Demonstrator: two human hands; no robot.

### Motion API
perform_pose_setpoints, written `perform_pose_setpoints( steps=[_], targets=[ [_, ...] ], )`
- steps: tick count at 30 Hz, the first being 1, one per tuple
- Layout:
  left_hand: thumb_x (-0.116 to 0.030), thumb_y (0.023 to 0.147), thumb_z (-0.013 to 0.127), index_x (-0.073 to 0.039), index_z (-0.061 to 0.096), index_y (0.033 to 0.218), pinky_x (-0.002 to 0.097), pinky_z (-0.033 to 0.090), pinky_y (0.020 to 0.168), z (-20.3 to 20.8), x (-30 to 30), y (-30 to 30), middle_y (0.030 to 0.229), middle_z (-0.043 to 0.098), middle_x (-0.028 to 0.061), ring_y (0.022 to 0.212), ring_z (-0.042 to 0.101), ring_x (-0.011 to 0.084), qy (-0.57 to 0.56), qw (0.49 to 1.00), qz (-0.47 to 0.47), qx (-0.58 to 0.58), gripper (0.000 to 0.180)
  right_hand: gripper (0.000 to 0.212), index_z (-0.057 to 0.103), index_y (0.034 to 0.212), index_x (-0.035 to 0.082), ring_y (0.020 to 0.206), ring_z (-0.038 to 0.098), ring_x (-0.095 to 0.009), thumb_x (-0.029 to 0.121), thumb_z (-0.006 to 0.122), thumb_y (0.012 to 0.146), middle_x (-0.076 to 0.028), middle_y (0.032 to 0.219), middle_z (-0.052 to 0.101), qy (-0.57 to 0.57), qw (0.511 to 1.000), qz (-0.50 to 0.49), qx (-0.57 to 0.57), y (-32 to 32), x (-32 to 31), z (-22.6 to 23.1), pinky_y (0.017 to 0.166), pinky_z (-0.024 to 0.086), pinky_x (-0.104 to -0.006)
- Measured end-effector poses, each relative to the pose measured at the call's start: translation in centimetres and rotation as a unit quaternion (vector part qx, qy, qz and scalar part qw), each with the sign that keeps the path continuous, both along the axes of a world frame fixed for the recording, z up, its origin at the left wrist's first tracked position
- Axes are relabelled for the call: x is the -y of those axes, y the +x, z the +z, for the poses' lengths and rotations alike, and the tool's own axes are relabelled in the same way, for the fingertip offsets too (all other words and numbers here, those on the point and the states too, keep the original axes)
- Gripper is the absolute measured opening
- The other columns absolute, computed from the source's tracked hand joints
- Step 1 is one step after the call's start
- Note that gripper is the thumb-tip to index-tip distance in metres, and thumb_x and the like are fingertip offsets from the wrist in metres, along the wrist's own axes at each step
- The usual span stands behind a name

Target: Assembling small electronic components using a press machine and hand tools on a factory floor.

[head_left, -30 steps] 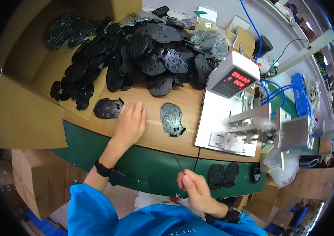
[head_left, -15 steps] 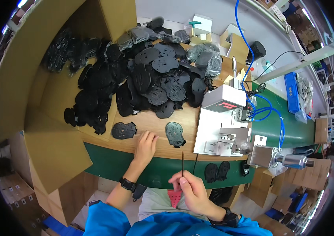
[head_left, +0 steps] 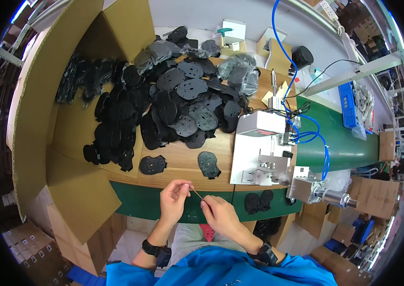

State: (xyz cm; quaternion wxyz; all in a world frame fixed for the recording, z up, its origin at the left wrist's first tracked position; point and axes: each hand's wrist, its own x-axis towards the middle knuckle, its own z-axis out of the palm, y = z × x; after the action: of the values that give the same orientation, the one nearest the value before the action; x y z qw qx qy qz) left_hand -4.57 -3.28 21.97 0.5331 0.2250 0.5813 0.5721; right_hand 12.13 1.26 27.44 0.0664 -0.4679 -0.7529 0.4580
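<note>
Just over the table's front edge, a thin, dark brown rod [head_left: 196,192] slants between my two hands. My left hand [head_left: 173,200] pinches its upper-left end, with thumb and fingertips together. The lower-right end is in the closed fingers of my right hand [head_left: 222,215]. Beyond the hands, two flat oval black plates lie apart on the wooden board: a left plate [head_left: 153,165] on its side and a right plate [head_left: 208,164] roughly upright. Behind them rises a big heap of similar black plates [head_left: 170,125].
A large open cardboard box [head_left: 75,138] with black parts stands at left. At right is a white fixture [head_left: 260,123] with blue air hoses [head_left: 326,148] and a metal cylinder [head_left: 337,198]. Two black pads [head_left: 258,201] lie on the green edge. Wrapped parts [head_left: 241,76] lie behind.
My left hand has left the wood near the left plate, moved toward me and taken the rod's end. The rod has tilted from upright to slanting left. The whole view has shifted slightly.
</note>
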Motion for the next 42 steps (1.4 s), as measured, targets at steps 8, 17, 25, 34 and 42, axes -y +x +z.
perform_pose_setpoints(
  steps=[8,17,25,34,42],
  targets=[
    [-0.016,0.106,0.057,-0.002,0.061,0.11,0.0214,0.046,0.067,1.3,-1.0,0.5,0.097,0.071,0.0083,0.078,0.06,0.0092,0.015,1.0,-0.017,0.017,0.015,0.015,0.06,0.093,0.0,0.085,0.063,-0.041,0.014,0.058,0.098,-0.019,0.086,0.064,-0.006,1.0,-0.001,-0.02,0.6,-1.4,1.5,0.073,0.05,-0.0507],
    [-0.018,0.107,0.048,0.0,0.057,0.118,0.0346,0.047,0.093,-4.5,-2.9,1.3,0.111,0.067,0.0112,0.103,0.062,0.0229,-0.032,0.992,-0.031,-0.121,0.023,0.009,0.06,0.098,0.001,0.088,0.064,-0.042,0.009,0.056,0.099,-0.021,0.09,0.065,0.009,0.991,-0.087,-0.1,-0.6,-3.7,2.4,0.076,0.05,-0.0501],
    [-0.008,0.101,0.051,0.001,0.056,0.108,0.0437,0.047,0.086,-4.4,-7.2,-0.2,0.103,0.062,0.0183,0.098,0.059,0.0368,0.025,0.923,-0.043,-0.382,0.012,0.008,0.057,0.102,0.0,0.084,0.057,-0.04,0.006,0.051,0.1,-0.02,0.091,0.061,0.033,0.975,-0.186,-0.117,-1.5,-6.2,-0.5,0.075,0.046,-0.0474],
    [-0.008,0.095,0.057,-0.002,0.057,0.106,0.046,0.049,0.085,1.3,-36.3,-4.2,0.098,0.063,0.0181,0.096,0.06,0.0372,0.243,0.79,-0.028,-0.563,0.013,0.014,0.057,0.106,-0.002,0.1,0.055,-0.04,-0.002,0.053,0.092,-0.022,0.109,0.061,0.155,0.96,-0.182,-0.142,-2.1,-1.5,-17.9,0.091,0.043,-0.0471],
    [-0.013,0.092,0.052,-0.008,0.058,0.134,0.0509,0.043,0.108,-7.5,-52.7,-3.9,0.136,0.06,0.018,0.13,0.052,0.0376,0.155,0.634,-0.26,-0.711,0.043,0.022,0.058,0.105,0.0,0.113,0.057,-0.037,-0.001,0.062,0.084,-0.017,0.119,0.062,0.23,0.949,-0.19,-0.098,-2.5,-0.6,-20.2,0.099,0.039,-0.0495]
  ],
)
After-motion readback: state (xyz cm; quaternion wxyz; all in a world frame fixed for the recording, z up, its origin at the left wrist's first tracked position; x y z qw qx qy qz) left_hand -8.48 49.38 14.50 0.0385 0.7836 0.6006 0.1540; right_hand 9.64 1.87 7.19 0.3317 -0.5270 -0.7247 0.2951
